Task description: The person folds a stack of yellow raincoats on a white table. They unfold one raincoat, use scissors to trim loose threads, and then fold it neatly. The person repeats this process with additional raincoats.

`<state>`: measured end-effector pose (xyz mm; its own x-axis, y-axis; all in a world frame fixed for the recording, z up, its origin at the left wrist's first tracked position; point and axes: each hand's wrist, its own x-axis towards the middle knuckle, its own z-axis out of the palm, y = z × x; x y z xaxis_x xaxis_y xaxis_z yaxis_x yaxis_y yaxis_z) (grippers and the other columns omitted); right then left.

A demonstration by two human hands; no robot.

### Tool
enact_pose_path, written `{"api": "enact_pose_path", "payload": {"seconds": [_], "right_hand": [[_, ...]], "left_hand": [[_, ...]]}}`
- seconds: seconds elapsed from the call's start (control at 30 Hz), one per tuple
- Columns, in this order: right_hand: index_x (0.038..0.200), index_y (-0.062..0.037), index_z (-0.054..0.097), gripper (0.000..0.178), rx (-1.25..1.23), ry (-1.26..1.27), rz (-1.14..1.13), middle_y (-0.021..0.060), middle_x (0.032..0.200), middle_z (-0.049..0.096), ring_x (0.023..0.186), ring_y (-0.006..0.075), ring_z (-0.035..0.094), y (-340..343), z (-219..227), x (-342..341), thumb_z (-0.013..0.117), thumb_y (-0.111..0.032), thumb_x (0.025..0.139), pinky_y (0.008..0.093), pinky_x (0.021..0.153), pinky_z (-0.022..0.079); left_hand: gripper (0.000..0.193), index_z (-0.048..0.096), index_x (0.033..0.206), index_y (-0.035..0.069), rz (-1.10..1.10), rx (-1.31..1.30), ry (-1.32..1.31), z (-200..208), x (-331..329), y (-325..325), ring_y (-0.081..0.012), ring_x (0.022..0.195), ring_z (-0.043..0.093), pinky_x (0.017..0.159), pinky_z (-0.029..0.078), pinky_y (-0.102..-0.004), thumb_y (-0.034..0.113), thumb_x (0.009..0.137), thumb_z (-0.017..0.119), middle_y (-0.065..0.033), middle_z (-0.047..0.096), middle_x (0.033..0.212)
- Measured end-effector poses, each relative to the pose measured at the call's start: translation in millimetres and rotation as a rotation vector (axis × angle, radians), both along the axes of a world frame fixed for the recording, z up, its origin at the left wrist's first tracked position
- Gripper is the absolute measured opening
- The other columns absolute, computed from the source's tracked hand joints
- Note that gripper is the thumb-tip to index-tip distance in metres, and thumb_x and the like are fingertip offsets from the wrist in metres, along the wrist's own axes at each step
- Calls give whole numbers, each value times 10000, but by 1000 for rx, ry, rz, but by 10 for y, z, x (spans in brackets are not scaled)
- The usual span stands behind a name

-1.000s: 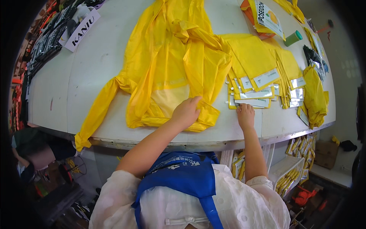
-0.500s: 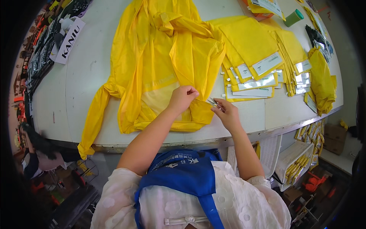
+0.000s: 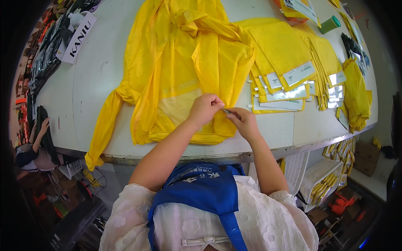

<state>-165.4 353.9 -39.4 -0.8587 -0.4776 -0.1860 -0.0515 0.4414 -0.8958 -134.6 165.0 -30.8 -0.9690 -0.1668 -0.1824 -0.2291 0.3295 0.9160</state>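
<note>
Both hands meet at the near hem of the raincoat [image 3: 184, 71], spread flat on the table [image 3: 92, 79]. The left hand [image 3: 205, 109] pinches a fold of it; the right hand [image 3: 243, 121] grips a small thin tool against it. Thin, limp and likely slippery, the film is best held at hems or folds. Stacked yellow packets [image 3: 289, 71] lie just right of the raincoat; nothing blocks the hands.

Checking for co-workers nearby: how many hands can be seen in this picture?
3. The left hand and right hand meet on the yellow raincoat; another person's hand shows at the far left edge. Others may be hidden.
</note>
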Motion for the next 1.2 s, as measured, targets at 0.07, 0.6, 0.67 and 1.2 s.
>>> {"api": "enact_pose_path", "payload": {"seconds": [0.07,0.6,0.67,1.2], "right_hand": [[1025,18,664,256,10,-20,-21,138,864,690,766,186,672,52,5,22,716,-114,811,282,696,525],[1015,48,644,204,-195,-457,-160,28,805,639,689,73,542,-38,95,349,647,-97,873,207,615,444],[1028,42,643,215,-196,-549,-175,18,801,632,657,53,509,-34,161,352,641,-112,877,191,581,404],[1203,-15,515,304,-410,-702,-240,62,973,649,917,123,618,120,64,192,565,-165,943,261,781,490]], "left_hand": [[118,641,799,13,21,-10,85,79,109,18,-143,652,543,605,441,-269,121,818,685,-54,582,737],[580,399,1185,16,151,31,24,-143,670,392,-187,925,580,756,510,-293,107,740,759,-108,552,1049],[558,404,1170,12,145,135,-17,-143,674,419,-184,919,578,760,506,-296,97,742,752,-107,557,1037],[453,463,1143,-10,255,264,-72,-165,656,458,-153,890,554,807,485,-284,121,796,722,-91,560,1001]]}}
